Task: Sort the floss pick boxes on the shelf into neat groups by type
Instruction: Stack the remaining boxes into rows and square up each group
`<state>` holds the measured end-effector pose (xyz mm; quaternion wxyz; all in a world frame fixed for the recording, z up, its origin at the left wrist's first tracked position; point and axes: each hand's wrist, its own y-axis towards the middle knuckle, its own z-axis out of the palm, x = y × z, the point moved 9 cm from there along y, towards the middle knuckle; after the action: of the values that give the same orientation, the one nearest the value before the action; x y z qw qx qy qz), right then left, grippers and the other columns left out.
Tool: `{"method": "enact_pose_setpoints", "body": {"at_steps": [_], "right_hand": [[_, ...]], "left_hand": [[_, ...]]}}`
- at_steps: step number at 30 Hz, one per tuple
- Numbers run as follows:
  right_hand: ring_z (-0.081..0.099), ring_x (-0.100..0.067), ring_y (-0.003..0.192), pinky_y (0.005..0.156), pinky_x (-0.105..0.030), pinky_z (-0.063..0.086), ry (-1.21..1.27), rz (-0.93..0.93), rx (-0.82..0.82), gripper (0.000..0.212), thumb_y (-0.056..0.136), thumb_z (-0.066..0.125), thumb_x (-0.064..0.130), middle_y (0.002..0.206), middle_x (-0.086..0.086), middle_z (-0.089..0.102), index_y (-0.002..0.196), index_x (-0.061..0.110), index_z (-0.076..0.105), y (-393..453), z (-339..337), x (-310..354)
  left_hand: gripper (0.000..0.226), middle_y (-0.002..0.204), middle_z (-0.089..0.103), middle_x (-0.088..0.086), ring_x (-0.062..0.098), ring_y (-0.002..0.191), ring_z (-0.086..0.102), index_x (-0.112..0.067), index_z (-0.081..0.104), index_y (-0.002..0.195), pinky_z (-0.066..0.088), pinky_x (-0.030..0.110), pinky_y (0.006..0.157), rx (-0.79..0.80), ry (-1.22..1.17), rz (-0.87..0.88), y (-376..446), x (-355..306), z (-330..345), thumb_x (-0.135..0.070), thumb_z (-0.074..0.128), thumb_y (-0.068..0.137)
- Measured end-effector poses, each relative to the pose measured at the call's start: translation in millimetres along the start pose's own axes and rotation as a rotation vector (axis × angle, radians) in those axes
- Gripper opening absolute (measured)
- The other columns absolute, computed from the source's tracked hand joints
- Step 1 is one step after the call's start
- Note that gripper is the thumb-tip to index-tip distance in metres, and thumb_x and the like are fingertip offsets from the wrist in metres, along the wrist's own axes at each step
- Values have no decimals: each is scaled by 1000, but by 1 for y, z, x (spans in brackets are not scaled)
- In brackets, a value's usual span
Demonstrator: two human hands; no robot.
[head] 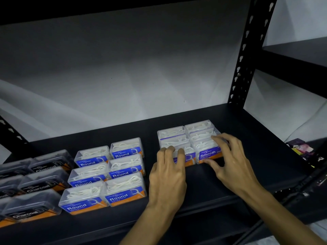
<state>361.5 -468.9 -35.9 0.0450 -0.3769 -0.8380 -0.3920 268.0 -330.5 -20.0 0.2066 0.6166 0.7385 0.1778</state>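
Observation:
Three groups of clear floss pick boxes stand on the black shelf (256, 156). Dark Charcoal boxes (37, 188) fill the far left. Blue-labelled Round boxes (109, 174) form two columns left of centre. Smooth boxes (192, 137) sit in two columns right of centre. My left hand (168, 172) rests its fingertips on the front left Smooth box (189, 156), covering most of its label. My right hand (230, 156) clasps the front right Smooth box (208, 154), fingers over its top right side and thumb against its front edge.
A perforated black upright (247, 55) rises at the shelf's back right. A white wall (123, 76) stands behind. Small colourful items (300, 149) lie at the far right edge. Bare shelf surface stretches in front of and right of the Smooth boxes.

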Motion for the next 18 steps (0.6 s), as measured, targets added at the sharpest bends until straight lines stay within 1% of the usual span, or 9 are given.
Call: {"method": "enact_pose_setpoints", "body": {"at_steps": [2,6,13,18], "right_hand": [[39,-19,118,73,-25,48,3,10,9,77,64,86,24,130,-12,41,129,11,47,0,1,-1],[40,-20,118,70,-23,47,-10,20,27,77,65,85,26,131,-12,42,130,12,46,0,2,-1],[39,-20,120,69,-23,47,-32,20,33,77,67,84,27,133,-11,39,132,12,45,-1,0,2],[41,-26,122,67,-24,50,-63,14,51,79,68,83,29,137,-12,36,133,14,42,0,0,4]], "left_hand": [[65,112,64,13,29,102,57,-12,60,115,54,33,55,-3,4,-1,0,0,0,-12,87,55],[70,114,63,12,27,105,51,-13,56,117,55,34,58,-9,0,-11,0,1,1,-14,88,54],[70,115,62,13,26,108,48,-12,54,118,56,32,60,-26,-18,21,1,1,2,-12,87,57],[72,118,61,14,27,110,50,-11,56,120,57,33,62,-17,-32,13,1,2,2,-15,89,56]]}}
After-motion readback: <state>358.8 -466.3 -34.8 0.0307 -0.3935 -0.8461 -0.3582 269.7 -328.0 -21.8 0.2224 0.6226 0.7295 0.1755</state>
